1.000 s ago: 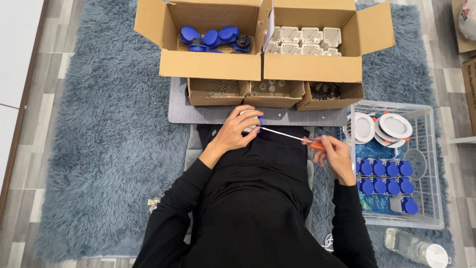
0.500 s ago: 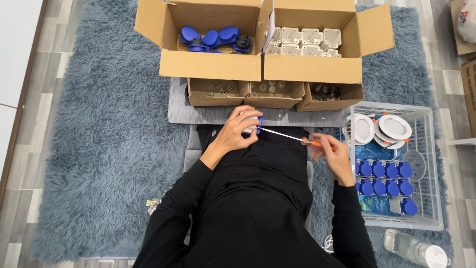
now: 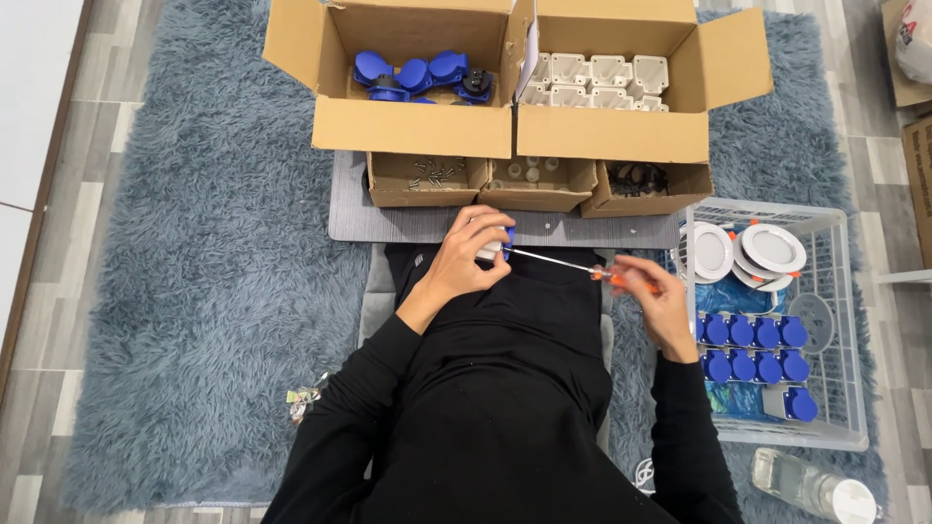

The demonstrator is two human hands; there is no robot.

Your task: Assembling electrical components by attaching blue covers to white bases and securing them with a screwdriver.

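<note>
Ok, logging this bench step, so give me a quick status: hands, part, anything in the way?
Left hand gripping small blue-and-white part. Right hand holding orange-handled screwdriver, tip at the part. Nothing between them.

rug point(image 3: 194, 252): we see a shaggy grey-blue pile, one even colour
floor point(image 3: 39, 320): we see pale grey wood-grain planks
mat point(image 3: 427, 225): plain mid grey
large boxes point(image 3: 413, 126): we note brown cardboard, unprinted on the sides facing us
blue caps point(image 3: 413, 76): strong blue, with black parts among them
white housings point(image 3: 597, 80): off-white
screwdriver point(image 3: 582, 269): we see a silver shaft and an orange handle
small part point(image 3: 493, 245): white with a blue edge
crate point(image 3: 835, 388): white wire mesh
round lamps point(image 3: 772, 249): white with orange clips
sleeves point(image 3: 349, 427): we wear plain black
</note>
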